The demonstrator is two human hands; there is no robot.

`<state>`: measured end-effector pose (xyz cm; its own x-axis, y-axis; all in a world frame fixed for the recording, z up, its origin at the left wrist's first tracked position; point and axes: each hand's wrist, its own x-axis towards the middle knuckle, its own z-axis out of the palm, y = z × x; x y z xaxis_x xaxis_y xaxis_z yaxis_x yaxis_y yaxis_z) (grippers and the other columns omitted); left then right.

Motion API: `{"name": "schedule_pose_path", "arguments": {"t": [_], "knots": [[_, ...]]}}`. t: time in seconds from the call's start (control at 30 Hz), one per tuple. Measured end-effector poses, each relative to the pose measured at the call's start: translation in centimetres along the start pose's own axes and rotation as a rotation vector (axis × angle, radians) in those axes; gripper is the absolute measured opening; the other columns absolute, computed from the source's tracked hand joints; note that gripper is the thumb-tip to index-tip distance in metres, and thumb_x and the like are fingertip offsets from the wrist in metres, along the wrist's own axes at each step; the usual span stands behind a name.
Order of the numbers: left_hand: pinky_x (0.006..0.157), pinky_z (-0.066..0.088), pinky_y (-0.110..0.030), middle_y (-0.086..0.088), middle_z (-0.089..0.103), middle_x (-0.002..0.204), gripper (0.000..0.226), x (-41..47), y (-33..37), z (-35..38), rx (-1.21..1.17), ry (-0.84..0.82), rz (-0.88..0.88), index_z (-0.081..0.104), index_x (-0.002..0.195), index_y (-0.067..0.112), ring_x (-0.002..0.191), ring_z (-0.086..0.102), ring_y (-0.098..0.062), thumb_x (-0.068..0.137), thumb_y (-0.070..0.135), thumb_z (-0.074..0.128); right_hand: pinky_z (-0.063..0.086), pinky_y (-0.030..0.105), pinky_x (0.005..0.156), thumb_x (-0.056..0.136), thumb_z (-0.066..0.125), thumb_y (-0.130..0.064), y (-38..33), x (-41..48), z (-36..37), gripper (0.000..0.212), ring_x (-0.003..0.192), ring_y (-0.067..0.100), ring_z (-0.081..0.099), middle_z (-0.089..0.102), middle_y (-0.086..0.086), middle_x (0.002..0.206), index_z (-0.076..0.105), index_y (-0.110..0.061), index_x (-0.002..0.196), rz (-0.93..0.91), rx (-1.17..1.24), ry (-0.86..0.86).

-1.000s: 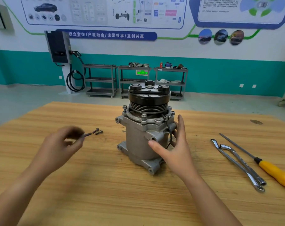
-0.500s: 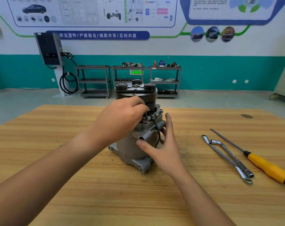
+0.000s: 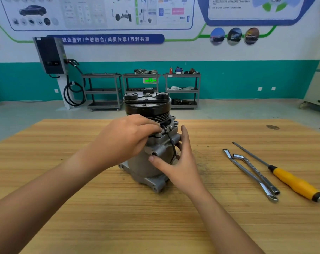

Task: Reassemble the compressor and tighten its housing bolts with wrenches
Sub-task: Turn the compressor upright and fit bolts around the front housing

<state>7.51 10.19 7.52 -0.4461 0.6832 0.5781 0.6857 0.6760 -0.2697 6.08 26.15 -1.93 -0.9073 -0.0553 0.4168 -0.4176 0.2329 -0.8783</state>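
Progress, I judge, is at finger-starting: my left hand (image 3: 126,138) has its grip bunched on the flange of the compressor (image 3: 146,107) standing upright on the table (image 3: 137,217), seemingly pinching a bolt I cannot see. My right hand (image 3: 179,162) is spread against the housing, with the wrenches (image 3: 254,171) lying untouched to its right. Shelf carts (image 3: 181,75) behind hold loose parts.

Yellow-handled screwdriver (image 3: 294,182) on wooden bench (image 3: 119,217), right side; three grey shelf carts (image 3: 141,76) by teal wall (image 3: 247,79); black charger unit (image 3: 50,55) left
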Motion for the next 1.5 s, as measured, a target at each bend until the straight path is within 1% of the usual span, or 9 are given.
{"name": "schedule_pose_path", "arguments": {"t": [0.2,0.27,0.4,0.57,0.77,0.93,1.13,1.37,1.5], "knots": [[0.089,0.041,-0.019,-0.013,0.06,0.123,0.026,-2.4,-0.1,0.2,-0.055,0.024,-0.078,0.064,0.102,0.0,0.102,0.063,-0.021,0.079,-0.008,0.056,0.024,0.029,0.11,0.062,0.079,-0.051,-0.1,-0.1,-0.1,0.117,0.134,-0.002,0.017,0.019,-0.029,0.138,-0.002,-0.044,0.146,-0.008,0.008,0.002],[0.079,0.036,0.0,-0.006,0.055,0.124,0.017,-3.9,-0.8,-0.2,-0.159,0.2,-0.179,0.054,0.088,0.011,0.082,0.053,0.004,0.081,0.003,0.041,0.025,0.031,0.111,0.058,0.075,-0.059,-0.2,-0.1,-0.2,0.118,0.137,0.002,0.018,0.018,-0.029,0.138,-0.002,-0.045,0.146,0.004,0.03,-0.008],[0.07,0.044,-0.005,0.001,0.062,0.107,0.033,-10.3,-4.7,0.0,-0.232,0.502,-0.574,0.041,0.087,0.037,0.085,0.057,0.006,0.087,0.004,0.046,0.031,0.022,0.105,0.064,0.074,-0.05,0.1,0.0,-0.4,0.11,0.137,0.004,0.025,0.026,-0.02,0.145,0.002,-0.042,0.147,0.01,0.11,-0.009],[0.071,0.04,-0.035,-0.016,0.064,0.106,0.015,-20.4,-10.3,1.7,-0.098,0.029,-1.32,0.062,0.098,0.007,0.081,0.058,-0.028,0.084,0.006,0.064,0.03,0.007,0.089,0.053,0.072,-0.054,-0.1,0.2,-0.3,0.117,0.127,-0.003,0.031,0.031,-0.024,0.133,0.004,-0.041,0.147,0.019,0.136,0.015],[0.075,0.042,-0.031,-0.01,0.061,0.113,0.032,-21.3,-11.2,3.7,-0.133,-0.234,-1.228,0.065,0.114,0.013,0.08,0.057,-0.021,0.083,0.019,0.068,0.035,0.018,0.092,0.043,0.071,-0.061,-0.1,0.1,-0.3,0.106,0.121,0.005,0.042,0.041,-0.014,0.131,0.017,-0.052,0.134,0.003,0.106,0.069],[0.1,0.036,-0.031,-0.009,0.046,0.14,0.034,-18.2,-12.6,6.9,-0.11,-0.333,-1.05,0.056,0.129,0.015,0.123,0.048,-0.027,0.094,0.019,0.052,0.035,0.011,0.079,0.04,0.072,-0.064,-0.4,-0.1,-0.3,0.096,0.114,0.007,0.046,0.045,-0.012,0.128,0.023,-0.058,0.122,0.0,0.07,0.112],[0.083,0.044,-0.03,-0.007,0.061,0.113,0.024,-18.0,-13.0,7.7,0.013,-0.399,-0.918,0.067,0.113,0.018,0.102,0.059,-0.026,0.095,0.024,0.052,0.035,0.028,0.1,0.041,0.068,-0.069,-1.4,-1.7,1.2,0.109,0.126,0.009,0.038,0.039,-0.009,0.138,0.025,-0.043,0.137,0.031,-0.076,0.197],[0.071,0.041,-0.03,-0.013,0.065,0.099,0.017,-18.5,-10.6,6.5,-0.016,-0.256,-0.929,0.069,0.101,0.008,0.089,0.062,-0.03,0.086,0.012,0.062,0.027,0.032,0.111,0.054,0.055,-0.073,-3.7,-6.2,3.4,0.084,0.133,0.002,0.022,0.018,-0.026,0.138,0.001,-0.069,0.118,0.013,-0.16,0.094],[0.062,0.041,-0.028,-0.011,0.068,0.084,0.015,-15.6,-6.9,3.0,-0.152,0.106,-0.837,0.071,0.092,0.003,0.07,0.061,-0.023,0.078,-0.004,0.069,0.025,0.007,0.096,0.069,0.053,-0.075,-5.0,-6.7,2.3,0.06,0.118,-0.017,0.025,0.024,-0.033,0.127,0.017,-0.068,0.116,-0.073,-0.248,0.115]]}}
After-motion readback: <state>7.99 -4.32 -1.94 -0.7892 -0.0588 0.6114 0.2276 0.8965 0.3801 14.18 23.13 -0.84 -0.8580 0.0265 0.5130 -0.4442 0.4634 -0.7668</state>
